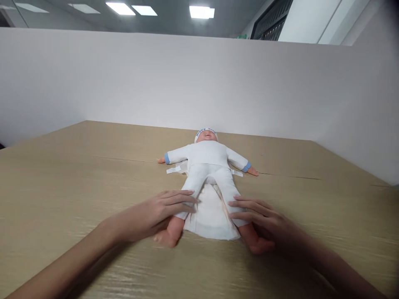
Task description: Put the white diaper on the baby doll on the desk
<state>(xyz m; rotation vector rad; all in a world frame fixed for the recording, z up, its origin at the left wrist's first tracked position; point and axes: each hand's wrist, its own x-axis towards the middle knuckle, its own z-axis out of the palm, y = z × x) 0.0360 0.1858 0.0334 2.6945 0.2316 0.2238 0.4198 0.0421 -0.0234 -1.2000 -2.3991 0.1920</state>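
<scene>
A baby doll (pixel 207 153) lies on its back, head away from me, arms spread and legs apart. It wears a white suit with blue cuffs and a lettered white cap (pixel 205 131). Under its hips and between its legs is an unfolded white diaper (pixel 210 211), its side tapes sticking out near the waist. My left hand (pixel 168 207) rests over the doll's lower leg on the left, fingers stretched out. Across the other lower leg lies my right hand (pixel 257 214), its fingers also extended and slightly apart. Both thumbs are mostly hidden. The doll's bare feet point outward.
The doll is on a wide wooden table (pixel 77 187) with thin seams in its top. A white partition (pixel 174 79) stands along the far edge, and another white wall (pixel 361 112) bounds the right side. Lit ceiling panels (pixel 201 12) show above.
</scene>
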